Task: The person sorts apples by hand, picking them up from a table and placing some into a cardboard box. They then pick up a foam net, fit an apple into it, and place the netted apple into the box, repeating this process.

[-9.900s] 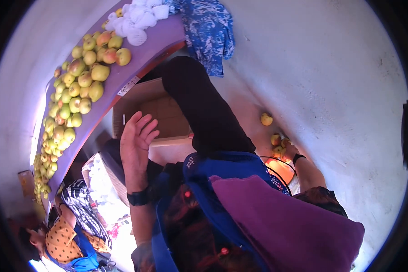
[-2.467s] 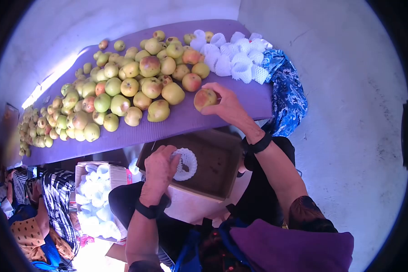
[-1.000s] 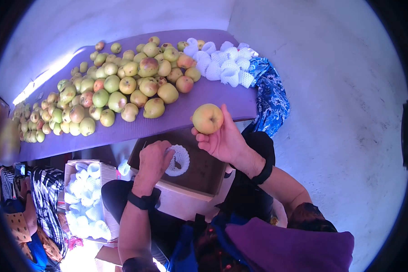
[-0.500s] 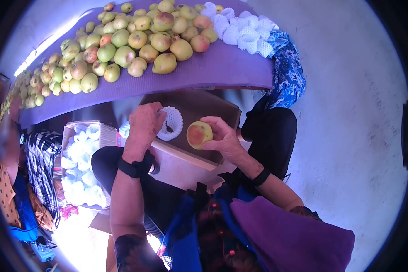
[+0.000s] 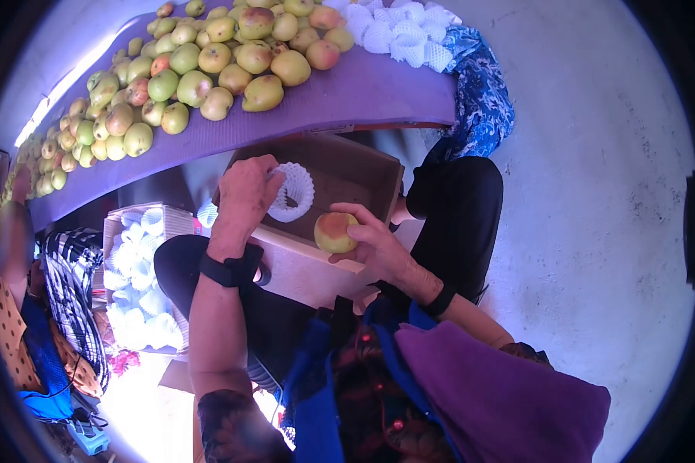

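Note:
My left hand pinches the edge of a white foam net sleeve, whose round opening faces me. To its right, my right hand grips a yellow-green apple with a reddish patch on top. The apple and the sleeve are apart, with a small gap between them. Both hands are over the near side of an open cardboard box, and its brown inner wall and floor show behind them. The fingertips of my left hand are partly hidden by the sleeve.
A purple-covered table holds a large heap of apples and a pile of foam sleeves. A second box of foam sleeves stands at the left. Another person's arm is at the far left. Blue patterned cloth hangs at the table's right end.
My right hand has turned the apple slightly, so its red patch now faces more upward. My left hand keeps hold of the sleeve. The whole view has shifted a little.

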The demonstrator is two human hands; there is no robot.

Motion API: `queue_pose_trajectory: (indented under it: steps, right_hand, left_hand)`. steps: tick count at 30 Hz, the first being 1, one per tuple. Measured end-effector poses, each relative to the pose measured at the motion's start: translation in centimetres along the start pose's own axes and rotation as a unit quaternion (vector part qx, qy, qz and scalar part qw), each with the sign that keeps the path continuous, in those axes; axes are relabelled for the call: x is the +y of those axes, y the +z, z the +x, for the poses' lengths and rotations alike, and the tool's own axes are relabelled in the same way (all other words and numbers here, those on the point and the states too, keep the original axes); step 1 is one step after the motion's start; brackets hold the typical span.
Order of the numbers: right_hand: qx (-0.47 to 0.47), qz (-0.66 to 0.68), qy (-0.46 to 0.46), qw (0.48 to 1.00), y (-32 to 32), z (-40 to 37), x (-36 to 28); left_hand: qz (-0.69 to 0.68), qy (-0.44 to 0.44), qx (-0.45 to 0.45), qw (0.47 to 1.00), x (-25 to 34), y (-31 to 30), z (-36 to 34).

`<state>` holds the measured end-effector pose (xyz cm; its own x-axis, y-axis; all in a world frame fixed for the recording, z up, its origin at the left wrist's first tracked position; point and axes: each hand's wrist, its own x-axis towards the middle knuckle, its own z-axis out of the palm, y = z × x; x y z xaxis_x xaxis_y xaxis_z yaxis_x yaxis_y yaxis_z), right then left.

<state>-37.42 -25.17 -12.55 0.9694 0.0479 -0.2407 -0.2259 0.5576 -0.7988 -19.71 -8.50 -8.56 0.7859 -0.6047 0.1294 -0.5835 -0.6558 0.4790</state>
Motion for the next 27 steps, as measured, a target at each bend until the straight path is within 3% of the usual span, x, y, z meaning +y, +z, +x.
queue_pose_trajectory:
  steps: [5,7,11,14,16,22,27]
  right_hand:
    - [-0.001,0.089,0.037,0.995,-0.1,0.0,0.7]
    - [-0.047,0.103,0.015,0.993,-0.2,0.0,0.7]
    - [-0.070,0.029,-0.020,0.997,0.1,-0.1,0.4]
    - [-0.040,0.004,-0.004,0.999,-0.1,0.1,0.2]
    - [0.010,-0.044,-0.013,0.999,-0.6,0.3,0.5]
    - [0.093,0.011,-0.023,0.995,-1.7,0.6,0.9]
    - [0.084,0.030,-0.037,0.995,-2.3,0.6,1.2]
  left_hand:
    - [-0.008,-0.026,-0.010,1.000,-0.3,0.2,0.0]
    - [-0.001,-0.001,0.012,1.000,-0.8,0.5,-0.1]
    - [0.001,-0.009,0.017,1.000,-0.7,0.4,-0.4]
    - [0.013,-0.022,0.023,0.999,-0.7,0.5,-0.4]
    - [0.016,0.008,0.082,0.996,-0.8,0.9,-0.4]
    - [0.010,-0.007,0.082,0.997,-0.3,1.4,-0.2]
    - [0.016,0.004,0.054,0.998,-0.1,1.2,-0.3]
